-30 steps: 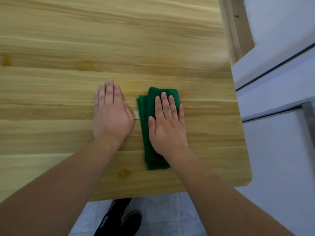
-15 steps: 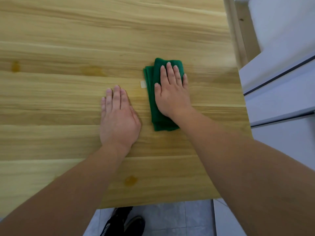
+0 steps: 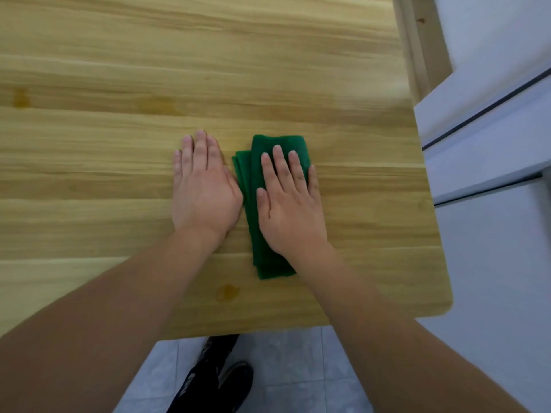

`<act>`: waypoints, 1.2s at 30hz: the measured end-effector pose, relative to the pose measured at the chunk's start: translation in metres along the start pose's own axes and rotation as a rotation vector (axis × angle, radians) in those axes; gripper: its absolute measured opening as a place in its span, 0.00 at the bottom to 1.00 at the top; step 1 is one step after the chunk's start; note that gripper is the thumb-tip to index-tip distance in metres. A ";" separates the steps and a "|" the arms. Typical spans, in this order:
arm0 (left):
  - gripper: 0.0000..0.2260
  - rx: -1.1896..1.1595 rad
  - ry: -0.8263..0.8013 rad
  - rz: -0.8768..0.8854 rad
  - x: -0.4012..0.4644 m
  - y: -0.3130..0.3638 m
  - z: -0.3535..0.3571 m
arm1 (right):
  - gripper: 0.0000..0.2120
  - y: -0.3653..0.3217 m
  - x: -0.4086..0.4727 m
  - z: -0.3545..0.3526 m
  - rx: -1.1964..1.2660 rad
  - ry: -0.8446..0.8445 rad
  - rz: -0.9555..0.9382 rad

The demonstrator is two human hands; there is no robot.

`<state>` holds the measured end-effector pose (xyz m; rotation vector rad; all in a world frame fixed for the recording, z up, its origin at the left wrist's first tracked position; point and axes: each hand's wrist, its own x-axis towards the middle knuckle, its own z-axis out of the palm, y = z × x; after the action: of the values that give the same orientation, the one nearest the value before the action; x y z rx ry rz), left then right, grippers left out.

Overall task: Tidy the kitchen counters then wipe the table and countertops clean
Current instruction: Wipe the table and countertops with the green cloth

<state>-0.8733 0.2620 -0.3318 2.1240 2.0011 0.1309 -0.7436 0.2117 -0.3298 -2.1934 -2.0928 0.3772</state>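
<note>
The green cloth point(image 3: 269, 204) lies folded in layers on the wooden surface point(image 3: 208, 70), pinned flat under the right hand point(image 3: 290, 210), whose fingers point(image 3: 278, 165) are spread and pressed down rather than gripping. The left hand point(image 3: 202, 192) rests flat just beside it, fingers together, holding nothing. The cloth looks soft, light and limp; it probably slides best under palm pressure. Folds showing past the fingertips and behind the wrist may bunch.

Pale tiled floor point(image 3: 298, 383), white cabinet fronts point(image 3: 492, 263) at right
</note>
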 end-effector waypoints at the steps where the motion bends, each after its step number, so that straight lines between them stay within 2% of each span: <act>1: 0.26 -0.002 0.002 -0.001 0.000 0.000 0.000 | 0.27 -0.002 -0.014 0.002 0.004 0.009 0.013; 10: 0.26 -0.006 -0.007 0.016 0.000 -0.002 -0.002 | 0.26 -0.018 -0.111 0.019 -0.026 0.036 0.147; 16: 0.26 -0.012 0.003 0.011 0.003 -0.002 0.000 | 0.27 -0.011 -0.081 0.015 -0.039 0.003 0.136; 23: 0.26 0.003 0.005 0.022 0.005 -0.002 0.000 | 0.28 -0.006 0.010 0.002 -0.035 0.009 0.241; 29: 0.27 0.016 -0.058 0.029 0.005 -0.003 -0.004 | 0.28 -0.007 0.008 0.001 -0.036 0.002 0.253; 32: 0.26 0.035 -0.104 0.090 0.010 -0.012 -0.017 | 0.28 -0.009 0.010 0.000 -0.044 -0.013 0.253; 36: 0.25 0.060 -0.077 0.188 0.023 -0.059 -0.042 | 0.28 -0.009 0.010 -0.003 -0.048 -0.010 0.260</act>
<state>-0.9377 0.2920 -0.3062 2.3153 1.7820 0.0192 -0.7519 0.2221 -0.3262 -2.5043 -1.8415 0.3594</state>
